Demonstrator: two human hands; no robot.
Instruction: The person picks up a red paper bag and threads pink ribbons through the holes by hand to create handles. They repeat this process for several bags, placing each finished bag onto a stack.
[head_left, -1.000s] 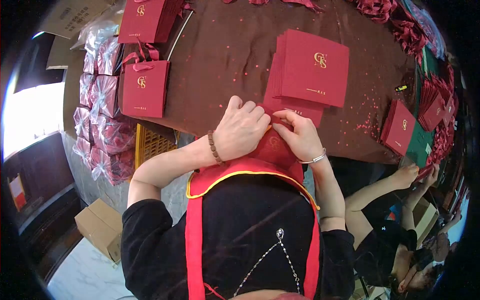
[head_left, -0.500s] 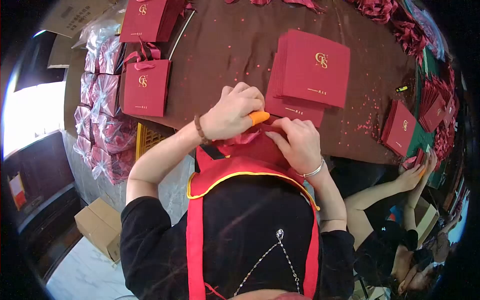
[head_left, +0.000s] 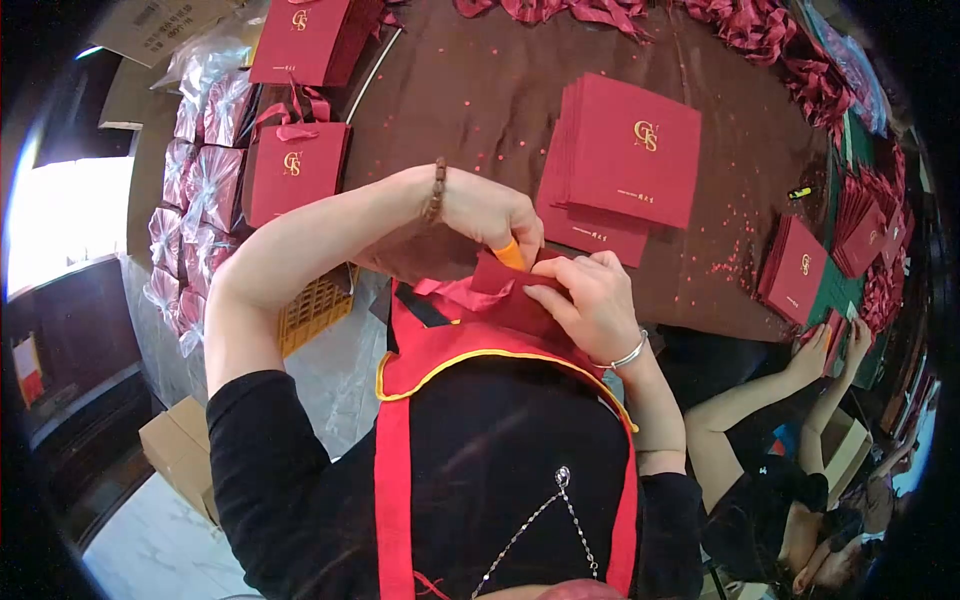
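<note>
A dark red paper bag (head_left: pixel 522 292) is held against my apron, with a pink-red ribbon (head_left: pixel 462 291) along its left side. My left hand (head_left: pixel 492 215) bends down into the bag's upper edge, its fingers curled. An orange finger cover (head_left: pixel 510 254) shows on one finger; the fingertips and whatever they hold are hidden. Thumb and fingers of my right hand (head_left: pixel 590 300) pinch the bag's right edge. Just beyond my hands lies a stack of flat red bags (head_left: pixel 635 150) with gold lettering.
Red bags with ribbon handles (head_left: pixel 297 172) stand at left, near wrapped bundles (head_left: pixel 215 190) and a yellow crate (head_left: pixel 315 310). Ribbon heaps (head_left: pixel 740 30) lie at the far right. A co-worker's hands (head_left: pixel 830 350) work beside more red bags (head_left: pixel 793 268). Red bits dot the brown cloth (head_left: pixel 450 120).
My left wrist has risen and turned, so the fingers now point down into the bag's edge. More of the bag's upper edge shows. My right hand keeps its pinch.
</note>
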